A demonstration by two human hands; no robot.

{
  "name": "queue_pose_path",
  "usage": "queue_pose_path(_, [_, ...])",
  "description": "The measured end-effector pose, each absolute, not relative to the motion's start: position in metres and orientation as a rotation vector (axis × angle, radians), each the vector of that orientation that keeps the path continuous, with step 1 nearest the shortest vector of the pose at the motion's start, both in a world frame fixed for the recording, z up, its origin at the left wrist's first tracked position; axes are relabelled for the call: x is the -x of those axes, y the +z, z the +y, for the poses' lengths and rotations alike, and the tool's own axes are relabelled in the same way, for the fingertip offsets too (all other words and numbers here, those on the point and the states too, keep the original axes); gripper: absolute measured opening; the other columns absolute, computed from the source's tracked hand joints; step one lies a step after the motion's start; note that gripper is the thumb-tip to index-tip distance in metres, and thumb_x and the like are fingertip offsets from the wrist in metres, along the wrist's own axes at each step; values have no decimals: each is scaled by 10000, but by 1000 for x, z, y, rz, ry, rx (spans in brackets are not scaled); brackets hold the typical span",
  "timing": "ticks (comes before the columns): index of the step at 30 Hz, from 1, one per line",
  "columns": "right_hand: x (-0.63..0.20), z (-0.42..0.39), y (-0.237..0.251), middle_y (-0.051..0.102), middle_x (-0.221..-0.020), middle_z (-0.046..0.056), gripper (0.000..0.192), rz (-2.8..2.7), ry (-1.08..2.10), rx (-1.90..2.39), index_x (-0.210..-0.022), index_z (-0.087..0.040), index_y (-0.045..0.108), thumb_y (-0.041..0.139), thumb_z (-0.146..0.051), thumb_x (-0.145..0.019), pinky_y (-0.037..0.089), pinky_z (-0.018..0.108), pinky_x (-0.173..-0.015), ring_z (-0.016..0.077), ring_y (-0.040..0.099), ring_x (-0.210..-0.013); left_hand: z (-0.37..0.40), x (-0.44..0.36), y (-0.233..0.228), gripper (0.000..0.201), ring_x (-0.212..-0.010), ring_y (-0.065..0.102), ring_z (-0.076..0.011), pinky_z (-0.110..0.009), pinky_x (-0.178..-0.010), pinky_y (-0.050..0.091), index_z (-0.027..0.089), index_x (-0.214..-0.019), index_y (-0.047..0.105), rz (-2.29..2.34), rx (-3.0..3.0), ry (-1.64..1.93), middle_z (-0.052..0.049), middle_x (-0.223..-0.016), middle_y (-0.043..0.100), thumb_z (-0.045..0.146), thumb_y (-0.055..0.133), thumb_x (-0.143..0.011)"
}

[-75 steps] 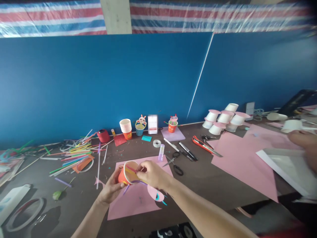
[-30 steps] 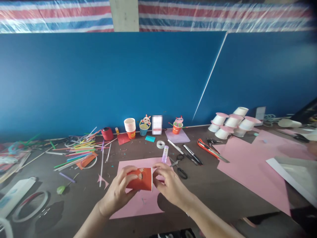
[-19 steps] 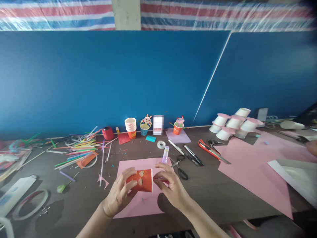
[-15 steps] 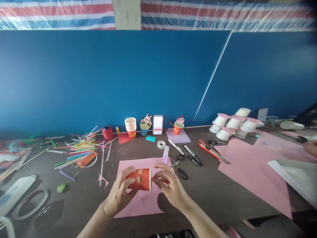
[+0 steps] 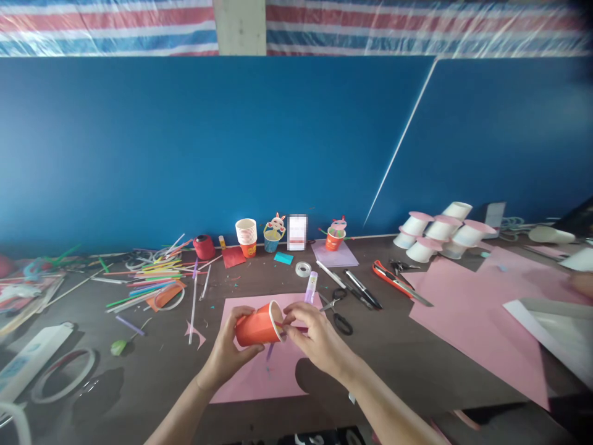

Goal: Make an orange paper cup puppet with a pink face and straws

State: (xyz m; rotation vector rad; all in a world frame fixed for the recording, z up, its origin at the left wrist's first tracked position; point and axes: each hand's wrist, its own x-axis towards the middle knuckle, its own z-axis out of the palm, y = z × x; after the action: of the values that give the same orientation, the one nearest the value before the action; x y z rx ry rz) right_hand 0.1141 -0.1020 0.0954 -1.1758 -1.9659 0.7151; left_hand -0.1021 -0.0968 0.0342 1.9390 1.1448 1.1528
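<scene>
We keep our left hand point(image 5: 229, 353) wrapped around the red cup point(image 5: 256, 328), tipped sideways between our hands, its mouth facing our right hand point(image 5: 320, 339), whose fingertips pinch a thin red strip point(image 5: 302, 329) at that mouth. Beneath our hands lies a pink sheet point(image 5: 278, 384); just beyond our right hand lies a glue stick point(image 5: 311, 287), with scissors point(image 5: 336, 316) to its right.

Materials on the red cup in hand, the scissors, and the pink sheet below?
Cup: probably coated paper, smooth-looking, with a pale, thick rim. Scissors: silvery blades suggest metal; dark handles look plastic. Pink sheet: matte, flat, paper or thin card; thickness unclear.
</scene>
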Motion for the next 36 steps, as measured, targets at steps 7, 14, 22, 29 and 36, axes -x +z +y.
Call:
queue_pose_path(7, [-114,-102,96,621,-818,31,48,-1952,715,1211,-755,-189,603,578,-149,-762,442,301,-758,184,579,-818,-96,102,33,556,-1058,498,-255,-391,-898,388,250,-1136,417,1140,-1912,1155,-78,-1121,509,253,696,-654])
queue_pose_path(14, [-110,-98,92,621,-813,26,167,-2049,607,1243,-777,-193,616,546,-49,-729,437,288,-751,175,579,-823,-98,96,38,530,-1055,496,-282,-417,-904,381,244,-1137,509,1064,-1836,1097,-98,-1119,545,284,698,-644])
queue_pose_path(22, [-117,-96,149,622,-981,55,216,-2001,318,1131,-1003,-209,578,507,-144,-809,388,362,-879,197,552,-947,-99,82,19,470,-972,553,-245,-335,-802,437,237,-1153,508,863,-1035,1133,-80,-1101,594,324,650,-714])
queue_pose_path(29, [-133,-88,130,629,-920,51,168,-1683,597,1154,-961,-190,574,515,-244,-813,442,321,-798,184,584,-875,-98,80,7,365,-842,597,-169,-296,-716,454,267,-1075,545,834,-659,1202,-38,-983,635,359,630,-732])
queue_pose_path(36, [-106,-95,76,599,-836,35,247,-1587,993,1187,-1014,-163,542,547,-253,-784,470,264,-656,151,579,-751,-103,71,20,411,-929,572,-196,-325,-785,441,262,-1145,455,747,-860,1207,-61,-1045,608,293,605,-763])
